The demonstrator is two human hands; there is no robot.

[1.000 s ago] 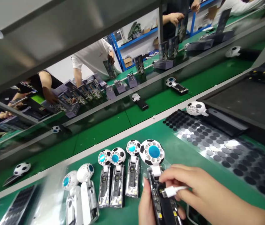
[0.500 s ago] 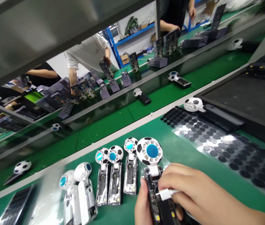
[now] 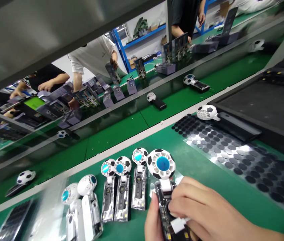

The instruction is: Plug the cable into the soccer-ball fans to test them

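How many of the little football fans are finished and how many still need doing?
I cannot tell which are finished. Five fans lie in a row on the green mat. One fan is in hand: left hand steadies it, right hand holds a white plug against its handle.

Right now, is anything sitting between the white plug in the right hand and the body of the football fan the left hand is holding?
Nothing visible. The right hand pinches the white plug right against the dark body of the football fan, steadied by the left hand. The row of other fans lies off to the left.
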